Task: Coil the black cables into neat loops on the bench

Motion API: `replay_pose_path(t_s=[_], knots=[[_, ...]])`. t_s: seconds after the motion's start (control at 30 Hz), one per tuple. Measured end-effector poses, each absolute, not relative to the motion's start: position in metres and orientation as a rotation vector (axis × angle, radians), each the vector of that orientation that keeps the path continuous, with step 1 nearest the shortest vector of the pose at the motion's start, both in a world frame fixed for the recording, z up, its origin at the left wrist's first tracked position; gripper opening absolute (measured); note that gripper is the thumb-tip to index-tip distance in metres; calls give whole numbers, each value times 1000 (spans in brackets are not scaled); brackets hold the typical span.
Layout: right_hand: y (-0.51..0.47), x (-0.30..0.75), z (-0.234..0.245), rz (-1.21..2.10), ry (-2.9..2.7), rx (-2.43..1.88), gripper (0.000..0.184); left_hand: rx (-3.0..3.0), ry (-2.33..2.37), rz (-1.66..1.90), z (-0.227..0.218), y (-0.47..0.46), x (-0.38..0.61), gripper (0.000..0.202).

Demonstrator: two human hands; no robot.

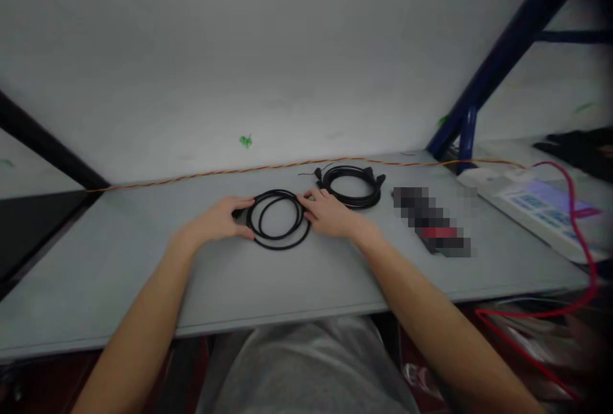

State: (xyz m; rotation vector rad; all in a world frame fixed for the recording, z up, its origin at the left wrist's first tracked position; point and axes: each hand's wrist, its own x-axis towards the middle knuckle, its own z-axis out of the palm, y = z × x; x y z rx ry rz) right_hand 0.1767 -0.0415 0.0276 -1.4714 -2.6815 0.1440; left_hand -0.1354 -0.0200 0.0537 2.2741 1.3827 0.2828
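Observation:
A loosely coiled black cable (279, 247) lies in a few loops on the grey table in front of me. My left hand (219, 218) holds the coil's left side, thumb at the near edge and fingers at the far edge, with a dark cable end between them. At the right side of the loops, my right hand (330, 213) has its fingertips closed on the cable. Just behind the right hand sits a second, tighter black cable coil (352, 203), with plugs at its ends and a thin tie beside it.
On the right, a blurred-out dark object (431, 221) lies on the table (306, 286). Farther right stands a white device (531, 209) with a panel, crossed by a red cable (582, 235). A twisted red-yellow wire (215, 172) runs along the wall. Blue frame bars (498, 62) rise at right.

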Motion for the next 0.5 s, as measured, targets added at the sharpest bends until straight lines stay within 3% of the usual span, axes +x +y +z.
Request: replay_pose_path(t_s=[0.2, 0.4, 0.5], knots=[[-47, 182, 29, 239, -2671, -1365, 51, 2306, 1322, 273, 58, -23, -130, 75], [-46, 194, 24, 486, -2662, -1206, 83, 2257, 1224, 281, 63, -25, -122, 63], [-48, 191, 28, 482, -2631, -1247, 78, 2255, 1296, 256, 61, -25, -124, 60]])
